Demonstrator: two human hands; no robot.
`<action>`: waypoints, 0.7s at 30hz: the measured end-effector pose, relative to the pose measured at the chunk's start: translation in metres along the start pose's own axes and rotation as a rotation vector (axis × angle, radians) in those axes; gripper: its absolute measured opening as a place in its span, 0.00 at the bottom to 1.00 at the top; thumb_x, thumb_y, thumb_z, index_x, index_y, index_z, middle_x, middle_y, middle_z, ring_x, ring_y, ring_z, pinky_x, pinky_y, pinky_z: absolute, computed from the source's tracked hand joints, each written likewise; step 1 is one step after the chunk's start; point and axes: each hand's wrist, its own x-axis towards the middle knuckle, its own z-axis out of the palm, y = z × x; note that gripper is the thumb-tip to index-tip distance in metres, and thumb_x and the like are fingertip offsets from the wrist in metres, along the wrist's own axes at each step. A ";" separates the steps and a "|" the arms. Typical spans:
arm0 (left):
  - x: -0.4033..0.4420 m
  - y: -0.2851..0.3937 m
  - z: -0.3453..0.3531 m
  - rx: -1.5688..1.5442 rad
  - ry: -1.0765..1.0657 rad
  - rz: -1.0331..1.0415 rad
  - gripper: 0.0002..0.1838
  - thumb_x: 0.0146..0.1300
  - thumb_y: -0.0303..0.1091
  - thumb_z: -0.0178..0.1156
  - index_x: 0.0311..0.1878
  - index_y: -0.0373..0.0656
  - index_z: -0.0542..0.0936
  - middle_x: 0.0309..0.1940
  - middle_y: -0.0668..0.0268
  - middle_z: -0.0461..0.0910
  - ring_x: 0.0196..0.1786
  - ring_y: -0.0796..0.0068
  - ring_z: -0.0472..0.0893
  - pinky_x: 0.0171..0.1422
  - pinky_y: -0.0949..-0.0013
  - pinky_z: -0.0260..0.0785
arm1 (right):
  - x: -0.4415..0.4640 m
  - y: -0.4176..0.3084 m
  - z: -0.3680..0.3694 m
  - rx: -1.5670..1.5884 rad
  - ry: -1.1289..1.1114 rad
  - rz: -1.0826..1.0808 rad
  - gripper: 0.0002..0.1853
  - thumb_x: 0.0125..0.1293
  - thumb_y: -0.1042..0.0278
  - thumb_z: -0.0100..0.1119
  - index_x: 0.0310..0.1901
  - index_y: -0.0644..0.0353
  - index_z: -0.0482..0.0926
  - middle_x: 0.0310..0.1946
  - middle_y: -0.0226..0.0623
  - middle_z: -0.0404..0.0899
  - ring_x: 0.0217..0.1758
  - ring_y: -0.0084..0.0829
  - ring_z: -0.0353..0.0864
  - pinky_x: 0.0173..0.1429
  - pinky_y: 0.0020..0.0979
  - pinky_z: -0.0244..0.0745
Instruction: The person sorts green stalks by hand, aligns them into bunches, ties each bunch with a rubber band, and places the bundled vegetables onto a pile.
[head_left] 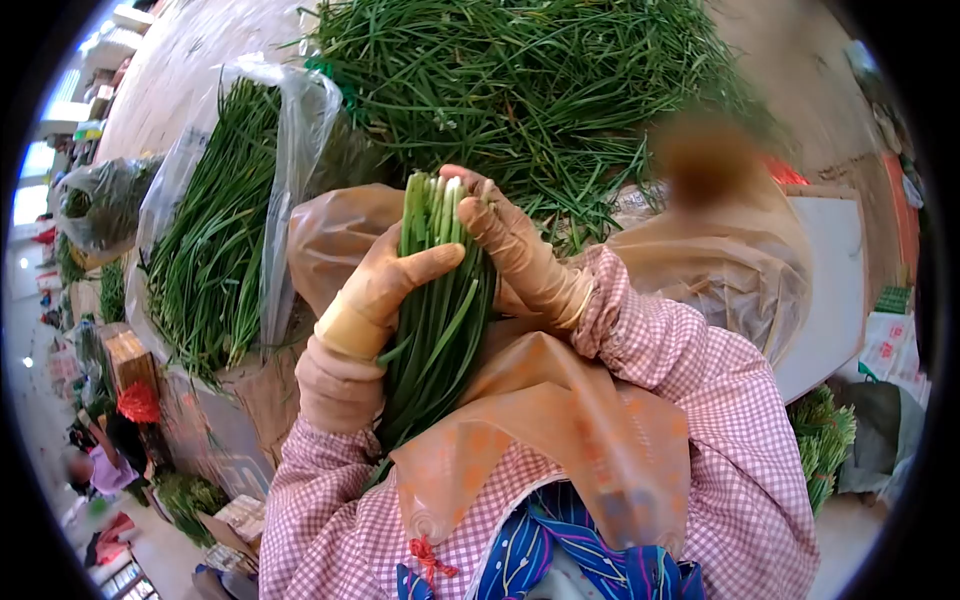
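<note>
A thick bunch of garlic chives (437, 335) is held upright in front of my chest. Its pale stem ends point up, and the green leaves hang down over my apron. My left hand (375, 285), in a thin light glove, wraps the bunch from the left with the thumb across its front. My right hand (512, 245), gloved too, cups the right side near the stem ends, its fingertips at the white stems. Some of its fingers are hidden behind the bunch.
A large heap of loose chives (520, 85) lies ahead. To the left, a clear plastic bag (305, 110) holds more chives beside a cardboard box (255, 390). Brownish plastic sheeting (745, 265) covers my knees. A white board (835, 285) is at right; another person (108, 465) is far left.
</note>
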 end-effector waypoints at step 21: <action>-0.007 0.030 -0.041 0.275 -0.212 -0.129 0.31 0.69 0.49 0.56 0.65 0.35 0.69 0.46 0.63 0.81 0.38 0.80 0.80 0.37 0.77 0.72 | 0.039 -0.153 -0.142 0.015 0.182 -0.508 0.09 0.63 0.74 0.60 0.44 0.59 0.73 0.37 0.39 0.82 0.48 0.42 0.82 0.63 0.52 0.73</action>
